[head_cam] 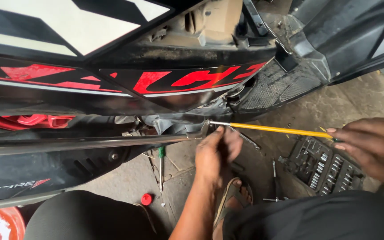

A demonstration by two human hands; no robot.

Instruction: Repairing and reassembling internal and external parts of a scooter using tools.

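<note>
Long screwdriver [272,129] with a yellow shaft lies nearly level, its metal tip set against a fastener at the lower edge of a black scooter body panel [178,84] with red graphics. The person's right hand [372,149] is closed around the handle end, which is mostly hidden inside that grip. The left hand [214,153], far down the shaft from the right grip, has its fingers pinched together at the tip, steadying it against the panel; whether it also holds a small part cannot be told.

The work appears to be midway: the tool is engaged with the fastener, the panel is in place on the frame, and no removed screw is visible.

Below the right grip sits an open black socket set tray [323,166] on the floor. Below the left grip lie a green-handled screwdriver [160,166] and a small red cap [146,199]. The floor [361,102] is dusty, stained concrete, as in a workshop. The person's sandalled foot [236,198] rests on it.
</note>
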